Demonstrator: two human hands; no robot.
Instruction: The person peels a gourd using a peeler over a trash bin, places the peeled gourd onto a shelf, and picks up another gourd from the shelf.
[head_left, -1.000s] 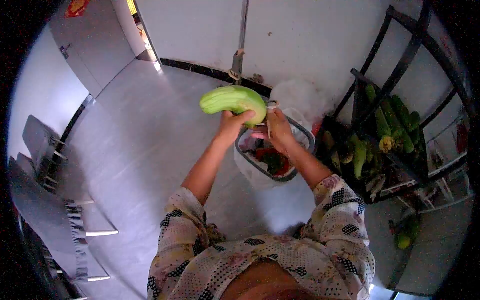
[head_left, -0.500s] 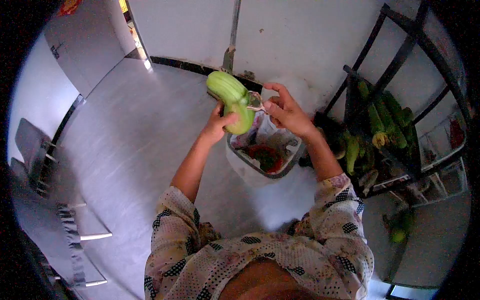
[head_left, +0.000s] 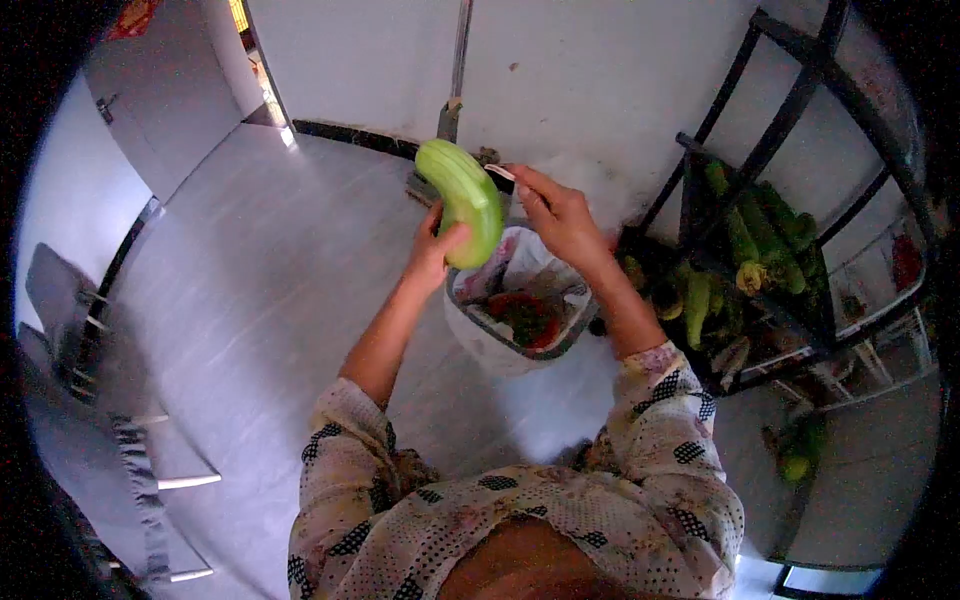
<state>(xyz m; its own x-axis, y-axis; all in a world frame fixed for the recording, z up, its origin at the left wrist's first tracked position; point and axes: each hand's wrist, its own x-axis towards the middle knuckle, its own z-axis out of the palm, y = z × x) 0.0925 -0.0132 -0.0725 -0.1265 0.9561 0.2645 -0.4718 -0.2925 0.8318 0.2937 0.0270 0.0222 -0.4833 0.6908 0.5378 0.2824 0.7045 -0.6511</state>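
Note:
My left hand (head_left: pixel 433 248) is closed around the lower part of a long, slightly curved light green gourd (head_left: pixel 464 190), with the thumb lying across its near side. The gourd tilts up and away, and its skin shows paler stripes along its length. In my right hand (head_left: pixel 562 222) is a slim, light-coloured peeler (head_left: pixel 499 173), gripped between the thumb and fingers beside the gourd's upper right side. Whether its blade touches the skin, I cannot tell. Below both hands stands a lined waste bin (head_left: pixel 545 353) with scraps inside.
At the right is a black metal rack (head_left: pixel 765 150) with several long green gourds (head_left: pixel 770 235) on it. A wall (head_left: pixel 580 90) rises behind the bin. Grey chairs (head_left: pixel 70 290) stand at the left, and a door (head_left: pixel 165 90) is at the far left.
My right hand has moved slightly up and left with the peeler, from the gourd's middle toward its upper part. The gourd has turned a little in my left hand.

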